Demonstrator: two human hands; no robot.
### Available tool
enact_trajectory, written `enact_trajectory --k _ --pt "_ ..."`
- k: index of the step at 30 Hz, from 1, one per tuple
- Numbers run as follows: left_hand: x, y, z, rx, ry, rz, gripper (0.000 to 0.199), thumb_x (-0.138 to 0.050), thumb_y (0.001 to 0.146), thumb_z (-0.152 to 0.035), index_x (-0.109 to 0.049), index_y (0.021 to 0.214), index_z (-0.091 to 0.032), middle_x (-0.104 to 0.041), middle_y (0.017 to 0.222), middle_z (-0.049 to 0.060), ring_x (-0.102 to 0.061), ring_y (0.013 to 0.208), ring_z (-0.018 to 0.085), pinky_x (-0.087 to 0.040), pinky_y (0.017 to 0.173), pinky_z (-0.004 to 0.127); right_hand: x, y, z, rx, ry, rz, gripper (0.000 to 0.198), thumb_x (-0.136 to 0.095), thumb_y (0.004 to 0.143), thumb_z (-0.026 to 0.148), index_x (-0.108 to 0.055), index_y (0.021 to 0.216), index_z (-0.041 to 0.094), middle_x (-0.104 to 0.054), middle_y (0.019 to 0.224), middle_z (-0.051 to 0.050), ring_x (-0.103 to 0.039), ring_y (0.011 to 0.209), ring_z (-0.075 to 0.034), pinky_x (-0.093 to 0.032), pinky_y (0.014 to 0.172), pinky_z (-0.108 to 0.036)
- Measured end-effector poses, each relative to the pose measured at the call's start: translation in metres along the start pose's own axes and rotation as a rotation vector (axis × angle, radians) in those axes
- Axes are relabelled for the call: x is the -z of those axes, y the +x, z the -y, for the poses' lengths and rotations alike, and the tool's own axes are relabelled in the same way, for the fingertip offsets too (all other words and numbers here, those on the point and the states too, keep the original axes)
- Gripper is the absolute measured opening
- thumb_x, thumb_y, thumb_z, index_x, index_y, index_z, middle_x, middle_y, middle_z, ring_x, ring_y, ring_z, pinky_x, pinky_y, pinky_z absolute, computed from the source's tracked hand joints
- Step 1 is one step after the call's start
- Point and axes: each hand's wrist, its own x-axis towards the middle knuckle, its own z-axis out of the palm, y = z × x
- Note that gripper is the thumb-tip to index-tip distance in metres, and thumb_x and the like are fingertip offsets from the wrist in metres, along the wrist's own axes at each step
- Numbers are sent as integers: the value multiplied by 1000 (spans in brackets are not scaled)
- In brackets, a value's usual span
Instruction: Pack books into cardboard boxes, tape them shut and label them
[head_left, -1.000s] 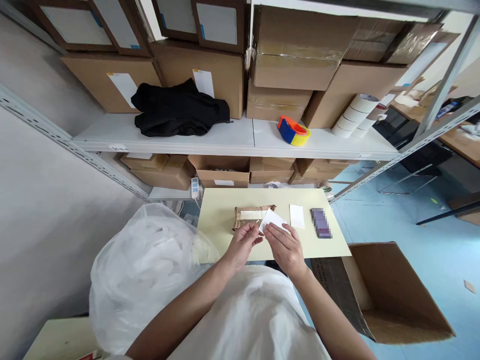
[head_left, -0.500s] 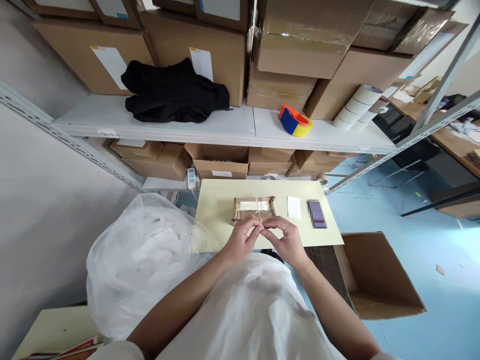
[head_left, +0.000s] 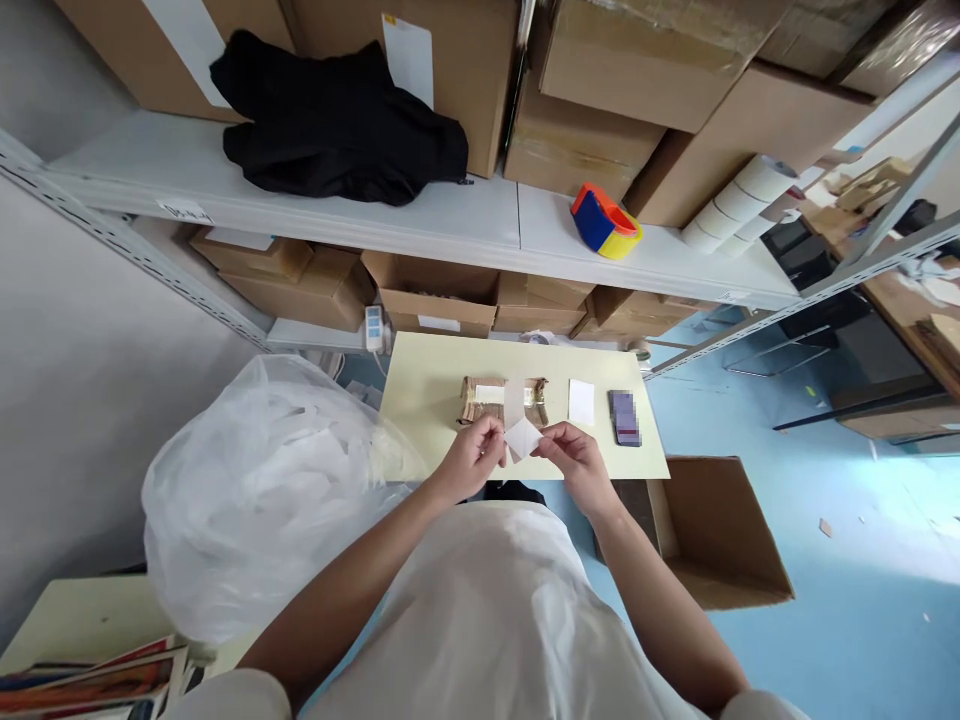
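Between my two hands is a small white piece of paper (head_left: 524, 439), folded into a diamond shape, with a paler strip standing up from it. My left hand (head_left: 472, 460) is closed, its fingertips pinching the left edge. On the right side my right hand (head_left: 577, 462) pinches the other edge between thumb and fingers. Just beyond them, on the pale yellow table (head_left: 420, 360), lies a brown wrapped bundle (head_left: 471, 400) with a white label area; the paper partly covers it. A white paper square (head_left: 581, 401) and a phone (head_left: 624, 418) lie to its right.
A large translucent bag (head_left: 247, 490) of white material bulges at the table's left. An open cardboard box (head_left: 720, 530) stands on the floor at right. The shelf (head_left: 480, 220) ahead holds a black garment (head_left: 337, 130), tape rolls (head_left: 739, 205) and a colourful ring (head_left: 606, 222).
My hands have moved slightly apart, and the white paper between them now shows as a folded diamond with a raised strip. The camera view has shifted, tilting further down.
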Motion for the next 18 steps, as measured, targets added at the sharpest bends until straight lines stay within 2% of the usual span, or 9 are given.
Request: enact_trajectory --k 4,10,14,18 --pt "14 6 4 147 56 -64 17 -42 91 -31 -41 77 -22 -44 47 -9 -46 40 8 -35 47 19 15 9 -5 -73 25 -38 23 -71 76 41 -60 73 21 -61 66 2 -58 60 -12 -46 64 -27" --pt "45 29 9 266 260 -189 11 -46 87 -28 -46 78 -22 -51 43 -9 -53 41 9 -40 48 19 46 33 -20 -128 -20 -30 25 -70 76 41 -59 73 20 -57 67 3 -51 49 -8 -36 50 -25" --pt "70 66 20 341 259 -300 15 -50 85 -33 -46 76 -22 -52 44 -9 -54 39 9 -44 48 20 70 54 -33 -164 -32 -77 27 -69 77 44 -58 75 20 -55 63 3 -51 50 -10 -34 50 -25" --pt "96 123 31 401 338 -377 16 -54 83 -34 -47 77 -21 -54 47 -8 -55 41 9 -45 45 19 92 72 -47 -160 3 -183 26 -66 79 46 -58 78 21 -55 61 3 -51 51 -12 -36 52 -27"
